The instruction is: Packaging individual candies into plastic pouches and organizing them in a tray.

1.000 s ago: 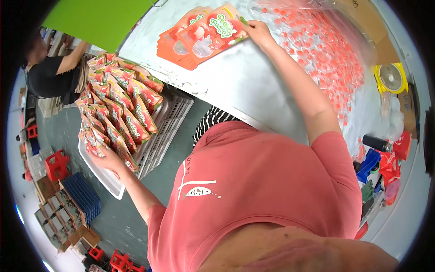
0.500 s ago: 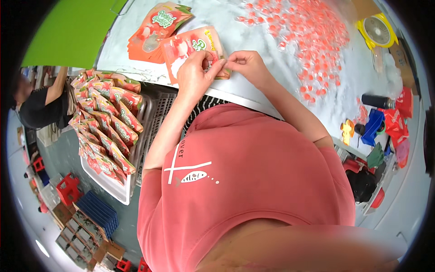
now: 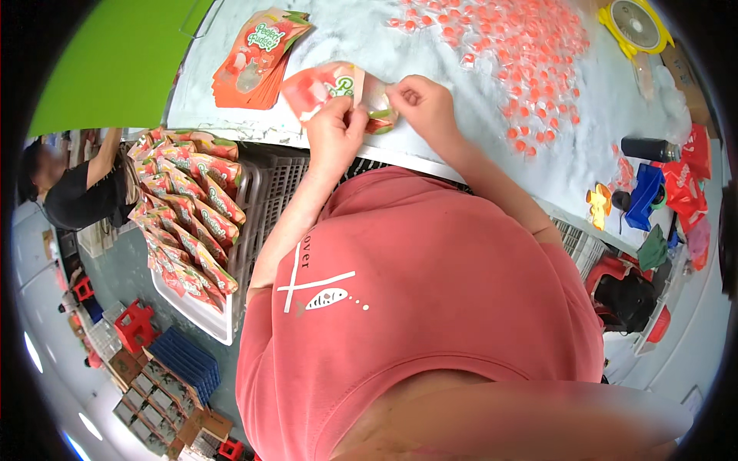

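- Pouch (image 3: 296,91): thin, glossy film printed red, peach and green, part of it blurred; it is in the left hand at the table's near edge, about twelve o'clock in the view.
- Left hand (image 3: 336,132): mostly closed, thumb and bent fingers pinching the pouch's near side.
- Right hand (image 3: 425,107): half curled, fingertips at the pouch's three o'clock edge; whether they grip it, I cannot tell.
- Stack (image 3: 257,65): flat matching pouches, slightly fanned, at ten o'clock from the pouch.
- Candies (image 3: 530,73): small round red pieces in clear, crinkled wrappers, spread loosely towards three o'clock.
- Filled pouches (image 3: 188,207): plump and creased, leaning in overlapping rows at eight o'clock, in a smooth white tray (image 3: 224,332).
- Table (image 3: 338,34): pale, with grey mottling.
- Room: green panel (image 3: 108,61) at nine; yellow-rimmed fan (image 3: 634,27) beyond the candies; black-sleeved co-worker (image 3: 84,192) past the tray; red stool (image 3: 137,326) and ribbed blue crates (image 3: 184,365) around seven, on a grey-green floor (image 3: 127,269).
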A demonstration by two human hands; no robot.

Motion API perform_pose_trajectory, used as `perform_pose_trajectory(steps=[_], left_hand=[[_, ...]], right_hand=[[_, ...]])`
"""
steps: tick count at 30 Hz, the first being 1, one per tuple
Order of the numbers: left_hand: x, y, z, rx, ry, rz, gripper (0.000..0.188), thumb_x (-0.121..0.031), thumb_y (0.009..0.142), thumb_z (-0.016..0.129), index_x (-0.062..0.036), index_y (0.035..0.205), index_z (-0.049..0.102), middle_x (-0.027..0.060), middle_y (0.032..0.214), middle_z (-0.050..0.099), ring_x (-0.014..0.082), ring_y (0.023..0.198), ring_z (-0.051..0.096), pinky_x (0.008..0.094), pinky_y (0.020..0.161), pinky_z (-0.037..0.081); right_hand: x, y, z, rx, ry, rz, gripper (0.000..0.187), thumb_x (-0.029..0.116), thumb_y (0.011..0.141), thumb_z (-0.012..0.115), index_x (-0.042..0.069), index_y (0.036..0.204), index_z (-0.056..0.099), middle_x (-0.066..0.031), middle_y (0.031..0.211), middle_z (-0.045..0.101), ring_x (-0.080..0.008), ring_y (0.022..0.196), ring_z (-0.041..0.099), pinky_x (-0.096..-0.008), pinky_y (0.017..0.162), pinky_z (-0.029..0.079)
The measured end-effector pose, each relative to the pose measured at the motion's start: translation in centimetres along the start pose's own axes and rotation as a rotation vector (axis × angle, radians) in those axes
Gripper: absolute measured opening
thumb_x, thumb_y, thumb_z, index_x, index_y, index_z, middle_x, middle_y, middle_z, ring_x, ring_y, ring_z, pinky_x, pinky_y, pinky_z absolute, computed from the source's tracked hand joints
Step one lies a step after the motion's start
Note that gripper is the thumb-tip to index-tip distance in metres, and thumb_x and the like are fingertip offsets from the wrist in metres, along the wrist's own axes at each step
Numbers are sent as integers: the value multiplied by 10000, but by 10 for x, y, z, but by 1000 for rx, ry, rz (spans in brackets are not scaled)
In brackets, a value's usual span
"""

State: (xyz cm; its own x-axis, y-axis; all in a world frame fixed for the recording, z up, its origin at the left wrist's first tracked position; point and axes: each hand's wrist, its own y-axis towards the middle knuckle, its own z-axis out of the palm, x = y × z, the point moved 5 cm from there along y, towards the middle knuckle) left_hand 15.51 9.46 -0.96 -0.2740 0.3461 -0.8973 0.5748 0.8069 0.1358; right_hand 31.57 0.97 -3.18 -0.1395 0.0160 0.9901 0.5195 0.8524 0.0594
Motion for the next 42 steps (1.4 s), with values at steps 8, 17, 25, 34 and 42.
perform_pose_trajectory(steps=[8,17,25,34,42], left_hand=[[-19,-4,15,7,302,204,213,-172,823,645,-17,695,573,170,682,596,370,594,597,466,546,463],[-19,-10,42,144,479,270,201,-185,862,607,-20,748,604,185,751,642,370,643,641,474,571,511],[-19,-4,41,115,509,290,196,-179,875,596,-28,750,603,161,728,634,357,628,638,468,558,509],[-48,-16,48,157,527,398,192,-159,859,621,-33,725,566,134,709,608,327,623,633,447,551,513],[-64,-27,55,183,499,524,139,-98,820,636,-23,740,550,138,716,596,316,658,634,430,559,517]], right_hand=[[26,-28,16,85,-774,-677,237,155,839,688,57,1053,666,-71,744,566,-215,665,578,-349,590,471],[-14,-4,3,415,135,303,306,126,972,481,-1,1196,644,-5,881,650,-80,783,571,-279,715,484],[-15,-11,1,415,87,225,275,94,993,477,-43,1185,618,-59,1044,653,-143,961,609,-299,890,485],[-20,-19,11,551,660,490,292,47,976,492,36,1261,554,-53,1067,649,-134,945,620,-298,829,503],[-54,-24,5,677,200,338,218,65,971,463,67,1120,622,-29,914,629,-111,741,584,-269,572,475]])
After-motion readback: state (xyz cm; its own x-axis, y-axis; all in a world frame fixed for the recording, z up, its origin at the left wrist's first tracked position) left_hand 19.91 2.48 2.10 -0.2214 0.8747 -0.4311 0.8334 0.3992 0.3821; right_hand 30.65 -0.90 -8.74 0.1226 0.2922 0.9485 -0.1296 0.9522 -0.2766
